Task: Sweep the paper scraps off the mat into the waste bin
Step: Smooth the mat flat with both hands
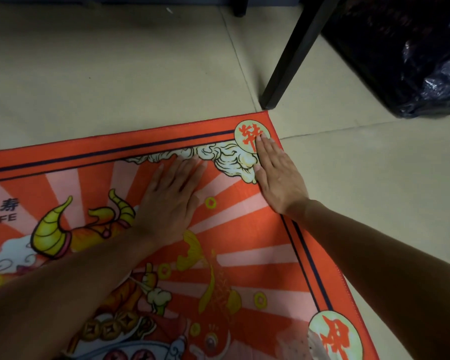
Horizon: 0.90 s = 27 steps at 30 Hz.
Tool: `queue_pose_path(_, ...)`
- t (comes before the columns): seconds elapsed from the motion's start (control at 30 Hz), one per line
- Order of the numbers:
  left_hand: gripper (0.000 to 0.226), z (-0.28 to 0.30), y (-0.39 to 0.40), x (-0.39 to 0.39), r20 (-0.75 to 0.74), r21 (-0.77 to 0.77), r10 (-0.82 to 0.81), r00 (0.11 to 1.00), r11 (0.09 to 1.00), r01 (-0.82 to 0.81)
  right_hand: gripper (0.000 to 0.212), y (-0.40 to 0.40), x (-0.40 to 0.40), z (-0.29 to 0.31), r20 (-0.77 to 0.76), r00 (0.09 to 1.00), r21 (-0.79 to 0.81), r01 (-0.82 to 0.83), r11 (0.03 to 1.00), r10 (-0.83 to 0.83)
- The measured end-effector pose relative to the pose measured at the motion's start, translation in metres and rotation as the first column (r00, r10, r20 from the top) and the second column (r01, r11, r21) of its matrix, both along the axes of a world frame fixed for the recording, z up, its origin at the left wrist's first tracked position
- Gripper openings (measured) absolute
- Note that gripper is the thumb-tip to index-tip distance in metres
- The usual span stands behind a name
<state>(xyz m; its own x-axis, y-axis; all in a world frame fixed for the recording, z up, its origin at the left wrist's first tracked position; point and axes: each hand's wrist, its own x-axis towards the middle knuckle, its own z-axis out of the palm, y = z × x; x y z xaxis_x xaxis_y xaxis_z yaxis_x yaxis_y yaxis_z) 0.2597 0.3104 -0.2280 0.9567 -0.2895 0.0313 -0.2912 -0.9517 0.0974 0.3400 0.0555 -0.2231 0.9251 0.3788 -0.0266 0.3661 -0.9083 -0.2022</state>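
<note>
"LIFE" lettering [4, 218] on mat [244, 229]

1. The person's bare left hand [170, 193] wears no glove, ring or watch.
2. The bare right hand [277, 175] is likewise unadorned, its short fingernails plain and unpainted.
3. Both forearms are uncovered from wrist to frame edge; no sleeve, cuff or bracelet shows on either.

A dark furniture leg [294, 53] stands on the beige tiled floor [115, 74], possibly a chair's.
</note>
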Motion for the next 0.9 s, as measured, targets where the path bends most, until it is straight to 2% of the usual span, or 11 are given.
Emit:
queue_pose_path(0.13, 0.061, -0.001, -0.006, 0.002, 0.007, 0.001, 0.027, 1.0, 1.0, -0.027, 0.057, 0.001, 0.001, 0.0, 0.019, 1.0, 0.003, 0.017, 1.0, -0.017)
queue_pose_path(0.2, 0.062, 0.0, -0.032, -0.003, 0.006, -0.058, 0.069, 0.998, 0.996, -0.068, 0.057, 0.001, 0.0, -0.001, 0.019, 1.0, 0.008, 0.019, 1.0, -0.019)
queue_pose_path(0.37, 0.061, -0.001, -0.106, -0.025, 0.0, -0.107, 0.048, 0.999, 0.993, -0.048, 0.059, 0.002, 0.0, -0.001, 0.019, 1.0, 0.0, 0.024, 1.0, -0.024)
queue_pose_path(0.6, 0.058, 0.001, -0.106, -0.025, 0.0, -0.076, 0.055, 0.998, 0.996, -0.055, 0.059, -0.003, -0.013, 0.0, -0.002, 1.0, 0.022, 0.03, 0.999, -0.03)
queue_pose_path(0.9, 0.058, -0.004, -0.104, -0.023, 0.019, -0.047, 0.062, 0.998, 0.997, -0.061, 0.058, -0.036, -0.108, 0.005, -0.021, 0.999, -0.021, 0.038, 0.999, -0.038)
